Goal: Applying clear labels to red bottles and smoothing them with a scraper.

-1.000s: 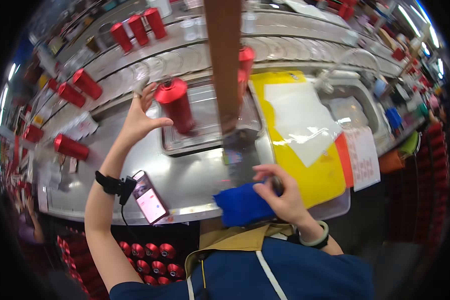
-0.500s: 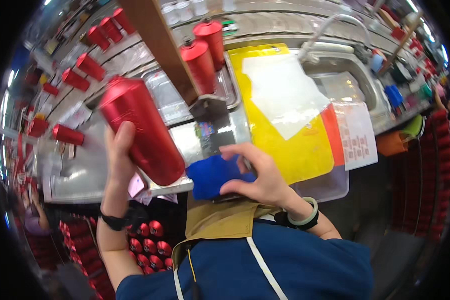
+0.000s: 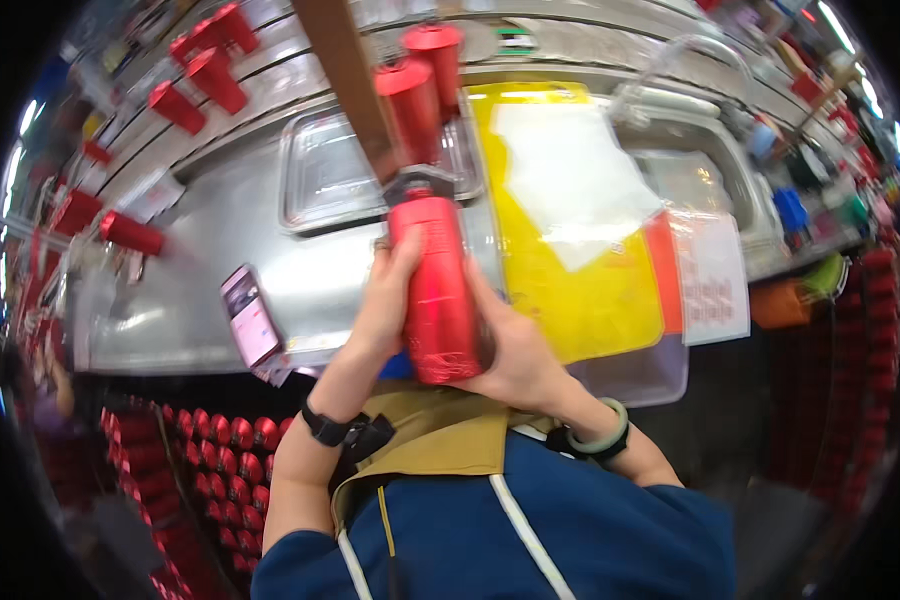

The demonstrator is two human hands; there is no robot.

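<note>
A shiny red metal bottle (image 3: 436,300) is held in front of me, its neck end pointing away toward the foot of a brown post (image 3: 342,85). My left hand (image 3: 392,290) grips its left side, thumb along the upper body. Around the lower right side curls my right hand (image 3: 518,350), its fingers partly hidden behind the bottle. A strip of blue cloth (image 3: 398,367) shows to the left of the bottle's base; the rest of it is covered. Whether my right hand also touches the cloth cannot be seen.
Two red bottles (image 3: 410,105) stand by a metal tray (image 3: 295,185) behind the post. A phone (image 3: 252,318) lies at the left on the steel counter (image 3: 185,290). White paper covers part of a yellow sheet (image 3: 625,310) beside the sink (image 3: 760,190). Rows of red bottles (image 3: 230,465) fill the lower left.
My left hand has brought the red bottle right and down to the middle, upright in view. My right hand, earlier on the blue cloth, now grips the bottle; the cloth is mostly hidden.
</note>
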